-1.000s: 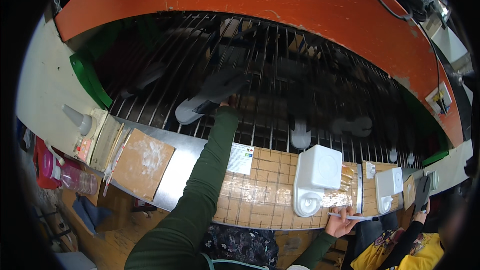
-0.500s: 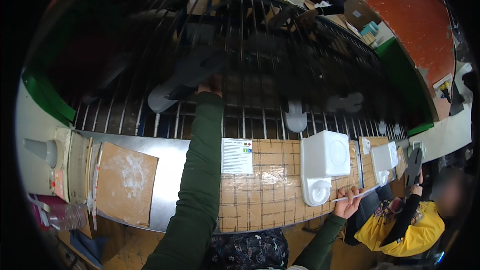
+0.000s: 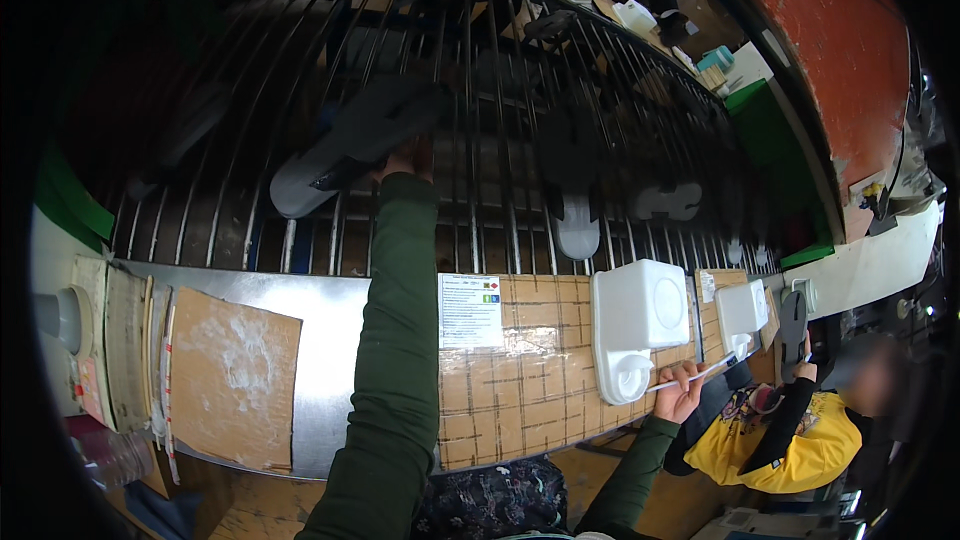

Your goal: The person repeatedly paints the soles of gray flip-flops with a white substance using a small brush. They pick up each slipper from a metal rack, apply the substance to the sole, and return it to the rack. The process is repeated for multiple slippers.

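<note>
My left arm stretches far out over the rack of metal bars. My left hand [image 3: 408,158] is at the near right edge of a grey-and-black shoe sole [image 3: 345,145]; its fingers are lost in shadow, so whether they grip the sole cannot be seen. My right hand [image 3: 680,392] is closed on a thin white stick [image 3: 714,367] at the bench's right side. Just left of it stands a white plastic container [image 3: 655,305] with a small round cup [image 3: 630,377] at its near end.
More soles [image 3: 577,225] lie on the metal bars [image 3: 470,190]. Brown cardboard [image 3: 530,380] with a printed sheet [image 3: 470,310] covers the bench, and a stained cardboard piece [image 3: 235,380] lies left. At right sits a person in yellow [image 3: 780,440] holding a dark sole [image 3: 793,325] beside another white container [image 3: 742,308].
The whole view has shifted slightly, so most things appear further left. My left hand stays by the same sole, and my right hand keeps the white stick.
</note>
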A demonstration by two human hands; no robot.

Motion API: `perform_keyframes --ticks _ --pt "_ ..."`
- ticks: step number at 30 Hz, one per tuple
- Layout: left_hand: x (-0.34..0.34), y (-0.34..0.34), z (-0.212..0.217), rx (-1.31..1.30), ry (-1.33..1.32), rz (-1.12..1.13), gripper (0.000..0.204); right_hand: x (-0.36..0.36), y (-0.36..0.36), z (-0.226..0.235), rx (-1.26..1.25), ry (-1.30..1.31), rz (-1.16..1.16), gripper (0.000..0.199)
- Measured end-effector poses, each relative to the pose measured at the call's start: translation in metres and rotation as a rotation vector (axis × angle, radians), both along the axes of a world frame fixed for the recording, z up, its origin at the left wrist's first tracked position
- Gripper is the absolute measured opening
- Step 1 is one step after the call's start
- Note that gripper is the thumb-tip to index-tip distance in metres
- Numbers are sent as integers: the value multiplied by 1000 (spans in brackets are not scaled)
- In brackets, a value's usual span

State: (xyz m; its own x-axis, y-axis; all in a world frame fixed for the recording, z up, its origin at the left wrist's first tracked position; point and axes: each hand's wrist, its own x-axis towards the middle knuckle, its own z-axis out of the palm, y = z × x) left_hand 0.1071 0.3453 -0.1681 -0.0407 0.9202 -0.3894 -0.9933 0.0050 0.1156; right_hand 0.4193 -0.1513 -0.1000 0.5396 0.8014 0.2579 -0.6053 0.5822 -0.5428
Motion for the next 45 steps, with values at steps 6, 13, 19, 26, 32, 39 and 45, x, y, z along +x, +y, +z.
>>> perform_keyframes --ticks 6,13,19,26,32,39,45 --pt "-8 2 -1 -186 -102 -179 57 1 0 1 -27 1 -14 25" --pt "-22 1 0 -183 207 -365 63 0 2 2 -23 -1 3 26" --pt "24 -21 35 -590 743 -21 74 2 1 1 -29 -3 -8 26" --pt "41 -18 9 -362 1162 66 82 2 0 1 -39 1 -22 27" --pt "52 -5 -20 -385 847 172 79 -1 1 3 -35 16 -27 27" --pt "26 16 -40 -93 -1233 619 74 -2 2 4 -65 7 -60 25" --pt "44 0 -14 -433 647 161 88 -1 2 4 -73 18 -74 25"
